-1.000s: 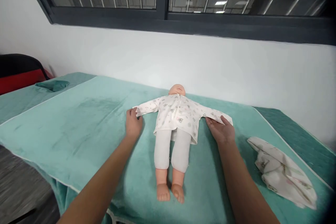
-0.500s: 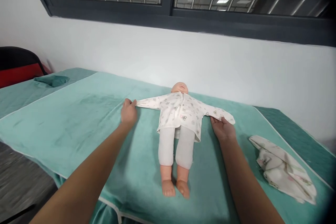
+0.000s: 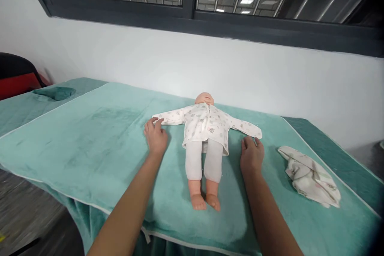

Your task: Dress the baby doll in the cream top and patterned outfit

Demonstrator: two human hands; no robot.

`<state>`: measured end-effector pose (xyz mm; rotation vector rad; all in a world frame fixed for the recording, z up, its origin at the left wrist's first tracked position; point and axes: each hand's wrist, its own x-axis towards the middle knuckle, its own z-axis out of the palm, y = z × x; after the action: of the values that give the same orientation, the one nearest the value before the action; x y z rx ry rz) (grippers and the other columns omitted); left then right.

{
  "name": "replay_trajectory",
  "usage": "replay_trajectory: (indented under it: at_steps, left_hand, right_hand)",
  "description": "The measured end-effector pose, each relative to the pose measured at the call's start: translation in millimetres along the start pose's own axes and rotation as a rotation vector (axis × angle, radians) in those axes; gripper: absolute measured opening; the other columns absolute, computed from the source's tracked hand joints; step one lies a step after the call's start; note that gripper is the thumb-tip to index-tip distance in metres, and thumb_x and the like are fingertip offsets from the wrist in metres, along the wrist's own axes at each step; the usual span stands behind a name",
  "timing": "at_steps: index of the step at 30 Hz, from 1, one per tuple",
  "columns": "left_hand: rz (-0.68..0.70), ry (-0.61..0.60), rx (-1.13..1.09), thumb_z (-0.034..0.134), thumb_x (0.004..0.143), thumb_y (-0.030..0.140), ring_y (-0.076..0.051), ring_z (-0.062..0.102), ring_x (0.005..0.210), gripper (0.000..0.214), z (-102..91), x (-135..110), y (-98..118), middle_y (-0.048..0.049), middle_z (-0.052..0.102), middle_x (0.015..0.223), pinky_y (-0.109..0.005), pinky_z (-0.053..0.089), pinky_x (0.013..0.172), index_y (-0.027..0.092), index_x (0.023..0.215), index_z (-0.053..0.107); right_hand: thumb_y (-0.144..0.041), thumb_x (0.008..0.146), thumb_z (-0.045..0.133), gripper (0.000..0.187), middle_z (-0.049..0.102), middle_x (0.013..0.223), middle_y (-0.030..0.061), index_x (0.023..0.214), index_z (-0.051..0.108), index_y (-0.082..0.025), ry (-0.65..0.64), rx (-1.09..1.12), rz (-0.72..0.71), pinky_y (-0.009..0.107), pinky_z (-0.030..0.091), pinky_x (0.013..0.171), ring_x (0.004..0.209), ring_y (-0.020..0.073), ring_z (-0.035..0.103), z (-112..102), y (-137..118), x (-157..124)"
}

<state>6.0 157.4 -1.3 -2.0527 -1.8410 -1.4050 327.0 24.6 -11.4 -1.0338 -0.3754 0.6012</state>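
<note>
Doll (image 3: 207, 124) face-up on green cloth (image 3: 75, 140), between left hand (image 3: 156, 138) and right hand (image 3: 252, 156), head (image 3: 204, 98) at 12 o'clock, feet (image 3: 198, 202) at 6. The left, loosely open, overlaps the 9 o'clock sleeve (image 3: 172, 117); the right, curled, sits beside the 3 o'clock sleeve (image 3: 243, 127), grip unclear.

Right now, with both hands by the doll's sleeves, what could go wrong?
1. The left hand has its fingertips at the end of one sleeve; a one-sided tug might pull the shirt askew.
2. The doll lies loose on the green cover, so a pull could shift it or ruck the cover.
3. A crumpled printed cloth lies beyond the right hand; an outward sweep might catch it.
</note>
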Motion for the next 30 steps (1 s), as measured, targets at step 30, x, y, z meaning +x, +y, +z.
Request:
replay_trajectory:
  at_steps: [30]
  left_hand:
    - [-0.119, -0.309, -0.181, 0.045, 0.084, 0.014, -0.022, 0.066, 0.094, 0.031, -9.4, -16.3, -4.7, -0.0026, 0.074, 0.102, -0.031, 0.046, 0.078, 0.023, 0.104, 0.068]
  right_hand:
    - [-0.008, 0.083, 0.047, 0.03, 0.057, 0.111, 0.0091, 0.106, 0.059, -0.021, -0.275, -0.795, -0.941, 0.046, 0.045, 0.098, 0.11, 0.0233, 0.054, 23.3, -3.6, -85.5]
